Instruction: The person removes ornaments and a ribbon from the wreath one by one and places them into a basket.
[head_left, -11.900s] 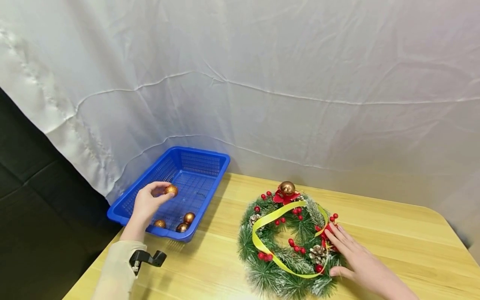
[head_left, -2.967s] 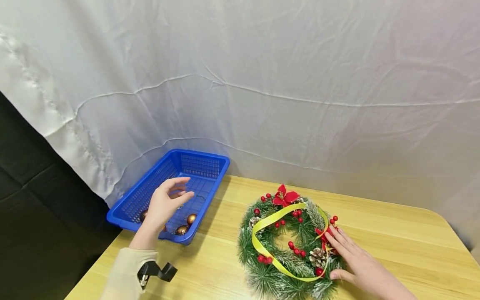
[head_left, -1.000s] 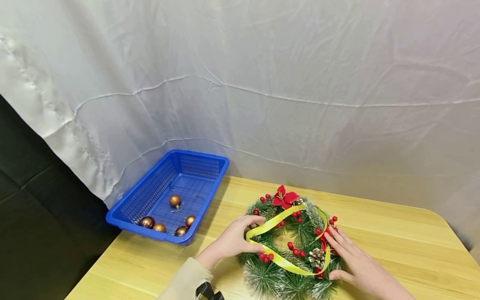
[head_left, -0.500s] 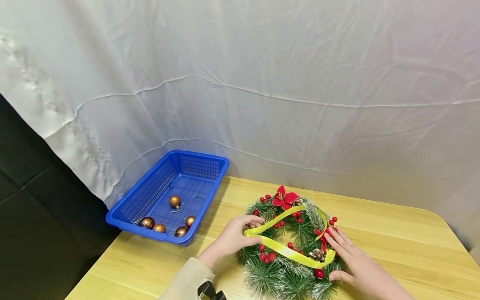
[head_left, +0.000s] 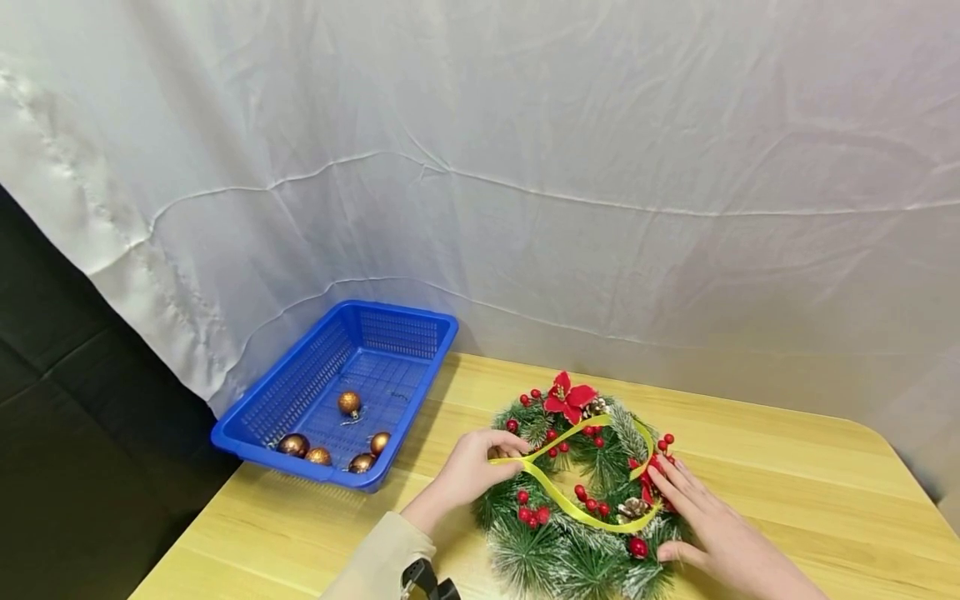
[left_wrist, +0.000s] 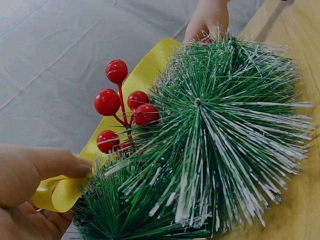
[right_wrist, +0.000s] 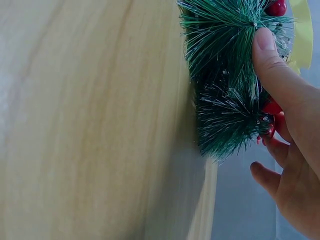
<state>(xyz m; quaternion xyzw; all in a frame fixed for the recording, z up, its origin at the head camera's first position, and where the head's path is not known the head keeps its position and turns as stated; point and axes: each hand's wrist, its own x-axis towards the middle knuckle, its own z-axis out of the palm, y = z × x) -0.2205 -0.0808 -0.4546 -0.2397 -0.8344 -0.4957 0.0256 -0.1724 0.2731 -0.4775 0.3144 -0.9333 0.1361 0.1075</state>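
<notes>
The yellow ribbon (head_left: 558, 493) lies looped across the wreath (head_left: 581, 500) on the wooden table (head_left: 787, 483), its left end caught in the left hand (head_left: 472, 467) and its right bend just beside the right hand (head_left: 705, 521). It is a flat, glossy strip — folded over where the left thumb and fingers (left_wrist: 50, 165) pinch it. The right hand's fingers lie nearly straight, spread on the wreath's needles and red berries (head_left: 592, 500), gripping nothing.
</notes>
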